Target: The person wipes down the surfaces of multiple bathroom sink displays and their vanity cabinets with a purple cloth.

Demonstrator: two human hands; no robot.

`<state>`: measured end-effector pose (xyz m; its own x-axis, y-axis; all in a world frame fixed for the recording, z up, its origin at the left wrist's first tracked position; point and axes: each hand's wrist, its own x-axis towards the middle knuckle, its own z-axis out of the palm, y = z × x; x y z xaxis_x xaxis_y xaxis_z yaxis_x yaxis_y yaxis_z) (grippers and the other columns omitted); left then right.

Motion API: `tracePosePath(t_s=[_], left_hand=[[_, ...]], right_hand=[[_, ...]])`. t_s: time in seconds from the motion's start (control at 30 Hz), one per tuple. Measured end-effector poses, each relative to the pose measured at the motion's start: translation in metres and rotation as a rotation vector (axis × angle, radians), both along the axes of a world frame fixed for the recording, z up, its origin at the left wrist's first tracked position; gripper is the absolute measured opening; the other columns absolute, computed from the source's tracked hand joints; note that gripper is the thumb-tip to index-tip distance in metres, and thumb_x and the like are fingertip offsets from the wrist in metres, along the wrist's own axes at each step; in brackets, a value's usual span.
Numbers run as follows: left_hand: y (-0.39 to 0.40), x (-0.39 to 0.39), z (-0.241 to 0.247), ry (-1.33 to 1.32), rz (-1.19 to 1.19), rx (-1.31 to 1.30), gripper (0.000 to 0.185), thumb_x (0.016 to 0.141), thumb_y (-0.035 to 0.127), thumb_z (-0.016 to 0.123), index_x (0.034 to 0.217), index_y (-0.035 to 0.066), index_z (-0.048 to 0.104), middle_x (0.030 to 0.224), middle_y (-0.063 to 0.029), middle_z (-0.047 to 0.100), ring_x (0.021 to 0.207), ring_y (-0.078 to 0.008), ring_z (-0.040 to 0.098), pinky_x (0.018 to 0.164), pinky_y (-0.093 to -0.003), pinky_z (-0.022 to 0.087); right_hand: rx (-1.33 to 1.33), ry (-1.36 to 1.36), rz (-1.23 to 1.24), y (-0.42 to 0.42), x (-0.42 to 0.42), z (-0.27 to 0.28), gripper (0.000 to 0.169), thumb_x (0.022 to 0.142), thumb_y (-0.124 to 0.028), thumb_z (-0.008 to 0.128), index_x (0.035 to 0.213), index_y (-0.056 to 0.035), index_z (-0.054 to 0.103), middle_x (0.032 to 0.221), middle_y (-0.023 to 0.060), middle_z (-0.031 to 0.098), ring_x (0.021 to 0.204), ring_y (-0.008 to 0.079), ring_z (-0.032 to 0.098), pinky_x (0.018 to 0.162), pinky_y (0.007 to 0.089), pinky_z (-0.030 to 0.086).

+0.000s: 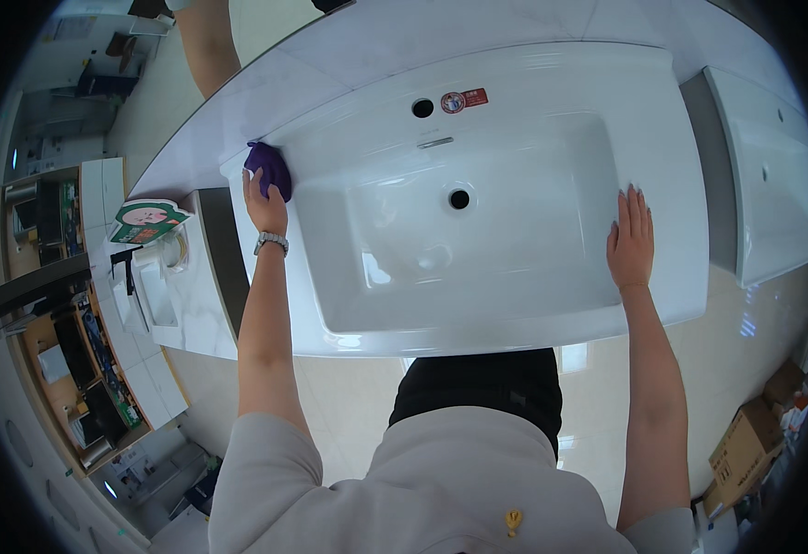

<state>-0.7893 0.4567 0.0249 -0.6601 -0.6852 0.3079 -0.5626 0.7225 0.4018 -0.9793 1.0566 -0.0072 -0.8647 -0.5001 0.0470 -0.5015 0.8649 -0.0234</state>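
A white ceramic washbasin (515, 277) lies before me, with a round tap hole near its back edge, a drain hole in the bowl and a red sticker (465, 100) beside the tap hole. At the basin's back left corner my left hand (265, 201), a metal watch on its wrist, holds a bunched purple cloth (276, 170) against the rim. My right hand (632, 239) rests flat on the right rim beside the bowl, its fingers stretched out and holding nothing.
A marble-look wall panel (328, 69) runs behind the basin. On the left stands a counter (203, 305) with a small basin, a black tap and a green sign (148, 220). Another white basin (767, 173) is at the right. Cardboard boxes (743, 450) lie at lower right.
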Motion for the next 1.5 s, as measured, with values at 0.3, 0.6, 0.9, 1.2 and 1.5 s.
tracePosePath(t_s=[0.3, 0.6, 0.9, 1.2, 1.5], left_hand=[[-0.037, -0.054, -0.036, -0.708, 0.308, 0.23, 0.086, 0.091, 0.062, 0.039, 0.149, 0.003, 0.017, 0.157, -0.0145, 0.014, 0.145, -0.0329, 0.01, 0.116, -0.0487, 0.014], [0.015, -0.061, -0.056, -0.493, 0.212, 0.065, 0.081, 0.092, 0.061, 0.036, 0.15, 0.006, 0.019, 0.157, -0.0125, 0.018, 0.145, -0.0311, 0.011, 0.116, -0.05, 0.012], [0.172, -0.148, -0.074, -0.211, -0.093, -0.084, 0.067, 0.093, 0.045, 0.048, 0.145, 0.006, 0.031, 0.151, -0.0132, 0.031, 0.142, -0.0321, 0.023, 0.113, -0.0522, 0.017], [0.357, -0.277, -0.065, -0.144, -0.25, -0.039, 0.066, 0.093, 0.044, 0.047, 0.145, 0.007, 0.032, 0.151, -0.0149, 0.031, 0.141, -0.0317, 0.024, 0.113, -0.0512, 0.018], [0.483, -0.366, -0.052, -0.237, -0.551, 0.044, 0.066, 0.093, 0.044, 0.045, 0.145, 0.006, 0.03, 0.153, -0.0118, 0.027, 0.142, -0.0278, 0.022, 0.115, -0.0465, 0.017]], right_hand=[[-0.041, 0.026, 0.008, 0.001, 0.002, 0.0, 0.051, 0.094, -0.009, 0.045, 0.143, -0.0083, 0.033, 0.151, 0.0075, 0.029, 0.14, 0.0265, 0.028, 0.115, 0.0405, 0.027], [-0.049, -0.021, 0.022, -0.002, -0.002, 0.003, 0.051, 0.093, -0.007, 0.045, 0.142, -0.0056, 0.034, 0.151, 0.0097, 0.03, 0.14, 0.0275, 0.029, 0.114, 0.0423, 0.027], [-0.086, -0.046, 0.034, 0.005, -0.003, 0.0, 0.051, 0.091, -0.009, 0.048, 0.14, -0.0029, 0.036, 0.15, 0.0124, 0.031, 0.14, 0.028, 0.028, 0.114, 0.0424, 0.025], [-0.49, -0.156, 0.076, 0.014, -0.005, 0.008, 0.044, 0.089, -0.011, 0.049, 0.132, -0.0006, 0.046, 0.147, 0.0147, 0.035, 0.138, 0.0314, 0.03, 0.113, 0.0446, 0.025], [-0.973, -0.555, -0.029, 0.103, -0.01, 0.038, 0.037, 0.088, 0.002, 0.05, 0.124, -0.0032, 0.054, 0.134, 0.0135, 0.051, 0.131, 0.0297, 0.041, 0.109, 0.0378, 0.033]])
